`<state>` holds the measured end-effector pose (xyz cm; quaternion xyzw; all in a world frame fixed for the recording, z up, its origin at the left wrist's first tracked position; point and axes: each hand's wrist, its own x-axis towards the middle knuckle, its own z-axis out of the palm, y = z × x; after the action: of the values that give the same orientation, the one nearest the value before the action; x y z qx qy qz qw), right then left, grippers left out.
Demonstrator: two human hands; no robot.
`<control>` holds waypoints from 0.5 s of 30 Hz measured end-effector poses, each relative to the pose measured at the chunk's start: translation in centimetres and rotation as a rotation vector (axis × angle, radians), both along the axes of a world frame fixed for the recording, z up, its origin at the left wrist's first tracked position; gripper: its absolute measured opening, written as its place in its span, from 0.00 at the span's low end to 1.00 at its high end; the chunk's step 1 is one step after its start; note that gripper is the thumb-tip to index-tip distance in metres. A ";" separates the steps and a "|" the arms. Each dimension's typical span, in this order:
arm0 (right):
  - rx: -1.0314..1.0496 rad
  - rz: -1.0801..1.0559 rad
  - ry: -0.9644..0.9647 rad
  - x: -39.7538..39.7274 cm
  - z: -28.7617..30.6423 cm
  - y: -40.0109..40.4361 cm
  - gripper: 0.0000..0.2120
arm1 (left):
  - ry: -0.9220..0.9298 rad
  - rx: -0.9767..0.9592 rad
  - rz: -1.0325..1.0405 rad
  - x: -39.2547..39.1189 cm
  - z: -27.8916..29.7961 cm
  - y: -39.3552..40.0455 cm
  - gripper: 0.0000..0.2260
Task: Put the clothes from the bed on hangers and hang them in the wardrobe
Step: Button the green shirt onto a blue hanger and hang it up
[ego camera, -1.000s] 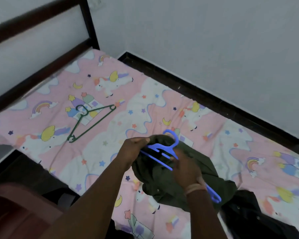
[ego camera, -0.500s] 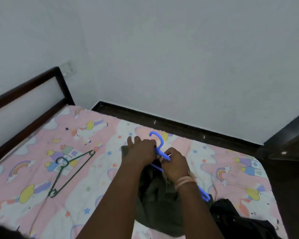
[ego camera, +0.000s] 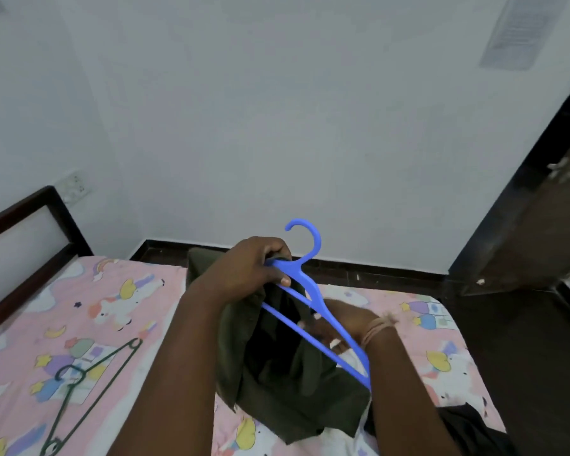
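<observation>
The left hand (ego camera: 259, 268) is curled round the neck of the blue hanger (ego camera: 313, 304) and pinches a fold of the dark green shirt (ego camera: 277, 383) against it, so hanger and shirt hang together above the bed (ego camera: 112, 324). The right hand (ego camera: 339, 327) lies behind the hanger's lower bars with its fingers bent into the cloth; it seems to be working the shirt onto the right arm of the hanger, though how firm that hold is I cannot tell.

The likely trouble, as I judge it: the shirt is bunched under the hanger rather than spread over both arms, so a shoulder could slide off the smooth plastic if the left hand lets go too soon. The collar may also catch on the hook side and leave the shirt lopsided, which would let it drop on the way to the wardrobe.

The bed wears a pink sheet printed with unicorns and rainbows. Left of the blue hanger a green hanger (ego camera: 89, 386) lies flat on the sheet. Below and right of it a black garment (ego camera: 468, 426) waits near the bed's edge. Behind the hanger stands a plain white wall (ego camera: 277, 126), with a dark headboard (ego camera: 30, 232) to the left and a dark door (ego camera: 540, 209) to the right
</observation>
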<state>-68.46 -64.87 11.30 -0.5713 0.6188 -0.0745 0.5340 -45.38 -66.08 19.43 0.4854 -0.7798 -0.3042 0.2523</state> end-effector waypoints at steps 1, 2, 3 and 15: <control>-0.026 0.055 0.101 0.6 -0.9 0.1 0.17 | 0.004 -0.005 -0.006 -0.3 0.8 0.3 0.08; -0.079 0.073 0.178 1.1 -2.0 0.0 0.12 | 0.003 -0.010 -0.013 -0.6 1.5 0.5 0.08; -0.138 0.060 0.236 1.5 -3.1 -0.2 0.09 | -0.005 -0.011 -0.023 -0.8 2.0 0.7 0.09; -0.929 -0.630 -0.007 -3.3 0.3 -0.4 0.10 | 0.037 -0.241 0.336 5.8 3.3 1.4 0.06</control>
<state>-71.75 -65.24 11.60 -0.5338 0.6599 -0.4970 0.1802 -39.59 -64.63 22.69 0.5695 -0.7138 -0.1709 0.3701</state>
